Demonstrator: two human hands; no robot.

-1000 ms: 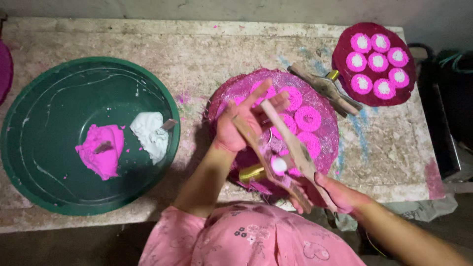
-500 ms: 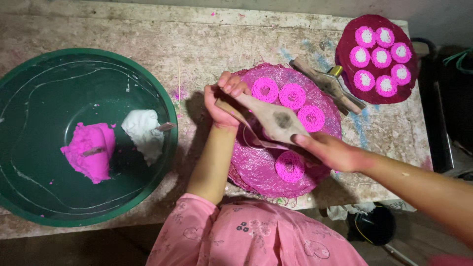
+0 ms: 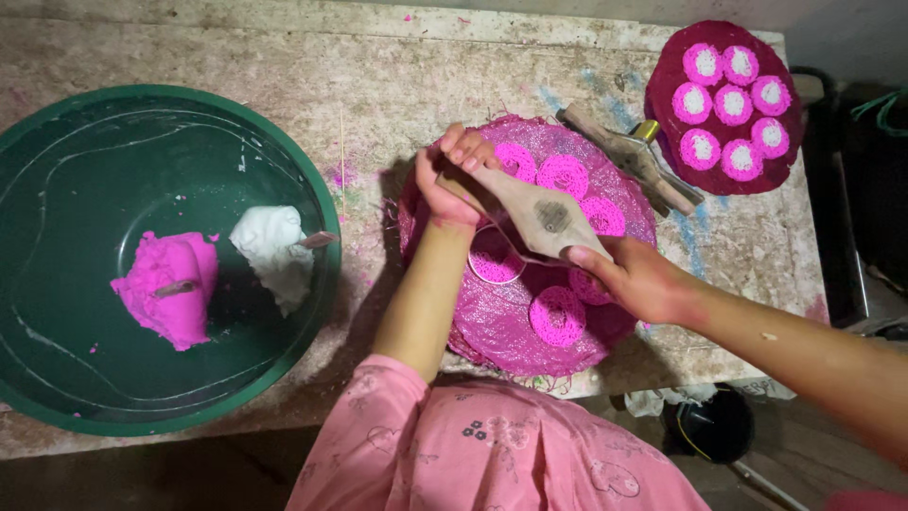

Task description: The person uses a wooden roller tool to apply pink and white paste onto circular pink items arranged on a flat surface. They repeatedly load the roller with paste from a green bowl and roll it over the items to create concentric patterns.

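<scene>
Pink sleeve (image 3: 492, 445): closest to the camera, low in the picture.
Right hand (image 3: 643, 279): wrapped tight on one end of the wooden press (image 3: 544, 216).
Left hand (image 3: 452, 175): wrapped tight on the other end.
Press: held over the round pink mat (image 3: 492, 326), above a fresh noodle ring (image 3: 496, 263).
Risk: a tilt could smear the ring or bump the ones beside it.
Green bowl (image 3: 57, 378): off to the left, holds pink dough (image 3: 168, 289) and white dough (image 3: 274, 248).
Far mat (image 3: 662, 123): full of rings, with a second press (image 3: 629, 156) just beside it.
</scene>
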